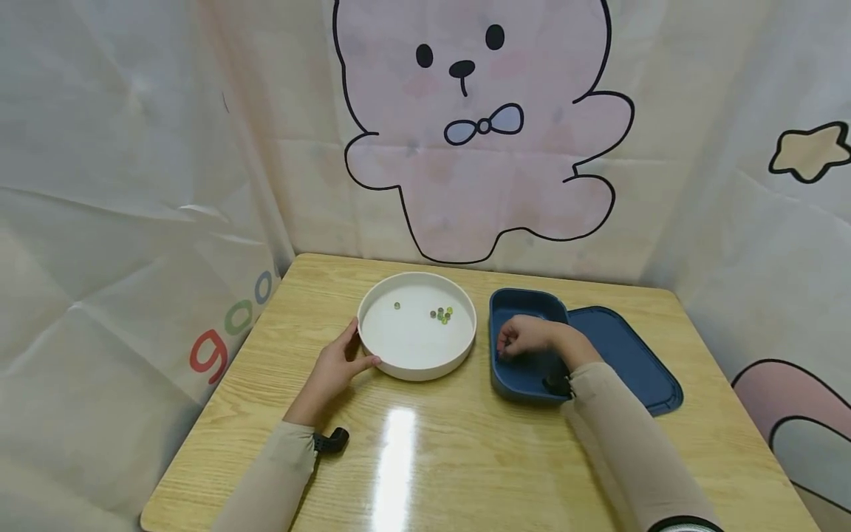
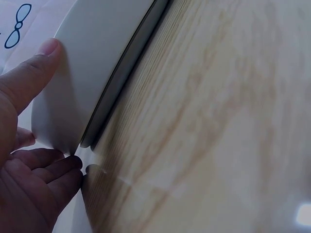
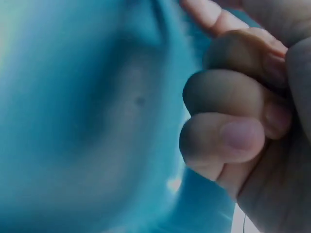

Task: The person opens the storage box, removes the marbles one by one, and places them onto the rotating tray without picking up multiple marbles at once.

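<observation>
My left hand (image 1: 335,366) holds the left side of a round white tray (image 1: 412,358), with its thumb against the outer wall. In the left wrist view the other fingers curl close to the tray's lower edge. Several small glass marbles (image 1: 444,315), greenish and brownish, lie in the tray toward its right, and a single one sits farther left. Inside a dark blue box (image 1: 525,391), my right hand (image 1: 532,336) has its fingers curled. A tiny dark thing, seemingly a marble, shows at its fingertips; the right wrist view does not show it.
Partly under the box's right side lies a flat blue lid (image 1: 628,362). Everything rests on a light wooden table (image 1: 459,458). Printed cloth curtains (image 1: 312,185) stand behind the table and along both sides.
</observation>
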Available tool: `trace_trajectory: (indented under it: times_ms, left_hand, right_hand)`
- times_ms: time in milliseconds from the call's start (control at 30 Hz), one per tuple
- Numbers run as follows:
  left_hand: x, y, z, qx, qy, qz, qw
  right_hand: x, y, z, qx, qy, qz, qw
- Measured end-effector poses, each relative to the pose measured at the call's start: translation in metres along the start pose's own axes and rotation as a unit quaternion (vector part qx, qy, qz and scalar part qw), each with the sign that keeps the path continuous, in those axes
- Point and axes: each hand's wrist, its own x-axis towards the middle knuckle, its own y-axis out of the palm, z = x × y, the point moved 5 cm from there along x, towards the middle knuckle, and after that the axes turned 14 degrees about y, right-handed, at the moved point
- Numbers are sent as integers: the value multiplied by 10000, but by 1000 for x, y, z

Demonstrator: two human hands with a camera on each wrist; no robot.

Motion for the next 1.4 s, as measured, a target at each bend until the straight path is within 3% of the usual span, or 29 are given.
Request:
trace_trajectory:
  times_ms: [233,333,500,833,1133,1400]
  left_hand:
    - [-1,3,0,-27,-69,-19,10000]
    - [0,3,1,-52,-91,-4,9999]
    - [-1,0,0,-53,-93,7,9999]
    - [0,1,-2,-18,-97,-2,10000]
    - [1,-1,3,149,-25,-16,9999]
    - [1,1,2,113,-48,-11,9999]
  right_hand:
    - [-31,-27,2,557,16,-1074,9927]
    - [-41,-35,12,779,-7,-1310,9883]
    - [-42,-43,38,707,-103,-1430,9871]
    - [-9,-55,90,160,-95,-1219,9924]
    - [31,-55,111,-126,-47,-1069,9942]
    - [48,-57,125,-21,-115,-1232,9923]
